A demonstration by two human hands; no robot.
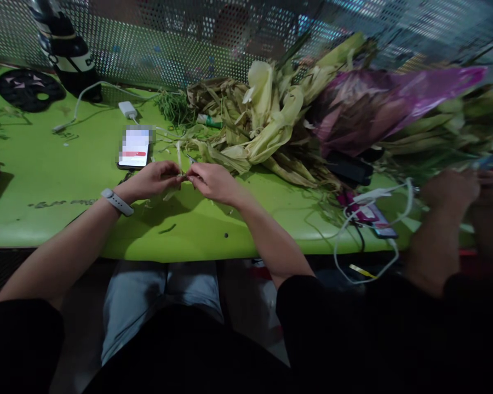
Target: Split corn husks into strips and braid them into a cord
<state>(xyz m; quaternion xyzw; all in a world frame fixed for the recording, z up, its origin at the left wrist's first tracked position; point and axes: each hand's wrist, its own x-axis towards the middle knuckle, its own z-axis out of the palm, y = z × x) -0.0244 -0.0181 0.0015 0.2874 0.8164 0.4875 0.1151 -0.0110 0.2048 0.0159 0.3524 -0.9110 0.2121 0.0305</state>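
Observation:
My left hand, with a pale band on its wrist, is closed in a pinch above the green tabletop. Fingertip to fingertip with it, my right hand pinches too. Between them is a thin pale strip that looks like corn husk, one end sticking up; its lower part is hidden by my fingers. A heap of dry corn husks lies just beyond my right hand. Near my left hand rests a lit phone. Small scraps lie under both hands.
A tangle of green string and a white adapter with cable lie behind. At the back left are a black mask and a dark bottle. A purple bag tops the husks. Another person's hands work at right.

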